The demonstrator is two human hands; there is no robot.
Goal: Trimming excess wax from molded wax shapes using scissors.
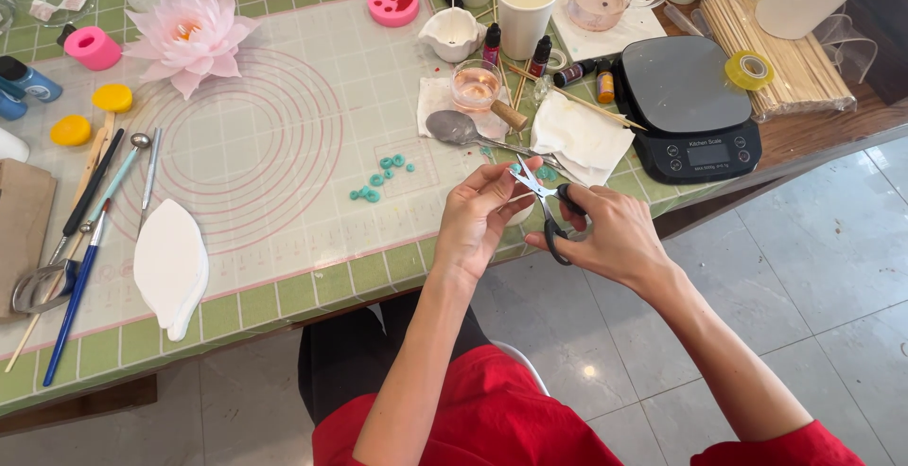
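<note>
— Snipping, that's the step I'm on, I'd say: my right hand (pixel 613 231) has its fingers through the black loops of the small scissors (pixel 547 203), closed round the handles, blades parted a little and pointing up toward my left hand (pixel 480 218).

— And the left?

— Its fingers (pixel 498 180) are pinched together on something tiny at the blade tips. It looks teal, but it's too small for me to be sure. Both hands hang just off the near edge of the worktop (pixel 312 286), above the floor.

— Where are the finished bits?

— A little cluster of teal pieces (pixel 381 176) lies on the pale mat (pixel 274 144), just left of my left hand, apart from it. The spoon (pixel 460 129) and the crumpled tissue (pixel 579 137) sit right behind my hands.

— What does the next cut ask of you?

— As I judge it, a steady pinch and a short, careful close of the blades, with my fingertips clear of the edge, since the piece is so small it could easily drop to the floor.
</note>
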